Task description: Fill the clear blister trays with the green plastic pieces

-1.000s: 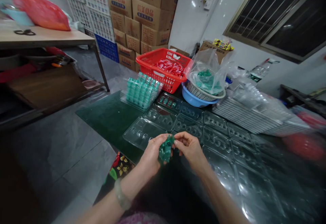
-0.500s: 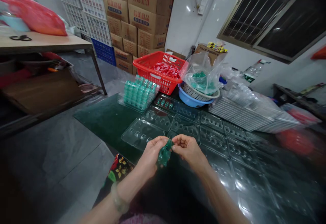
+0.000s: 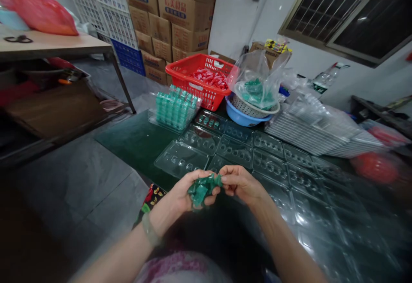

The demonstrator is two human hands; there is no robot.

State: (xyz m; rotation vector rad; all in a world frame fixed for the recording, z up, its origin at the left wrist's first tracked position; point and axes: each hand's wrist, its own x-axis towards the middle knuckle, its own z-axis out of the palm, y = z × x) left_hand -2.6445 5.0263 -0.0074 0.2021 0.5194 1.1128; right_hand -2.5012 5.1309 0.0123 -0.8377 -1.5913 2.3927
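Note:
A handful of small, shiny, translucent green pieces [image 3: 199,192] lies in my left hand [image 3: 186,188], its fingers curled round them. My right hand [image 3: 241,184] is closed in a pinch on one green piece [image 3: 218,180] at the edge of that handful. Both hands are in front of my body, above the near edge of the dark green table [image 3: 128,139]. Just beyond them are rows of clear plastic trays [image 3: 182,159] with small moulded hollows. Green pieces sit in the hollows of a far tray [image 3: 210,122].
A stack of filled trays [image 3: 174,109] stands at the back left of the table. Behind it is a red basket [image 3: 193,89] of red-wrapped pieces. A blue basin [image 3: 243,119] holds a strainer [image 3: 247,107] and a bag of green pieces. Stacked clear trays [image 3: 309,132] lie at right.
My left hand has turned and opened upward, so more green pieces show in it. My right hand still pinches at them. The whole view has shifted slightly.

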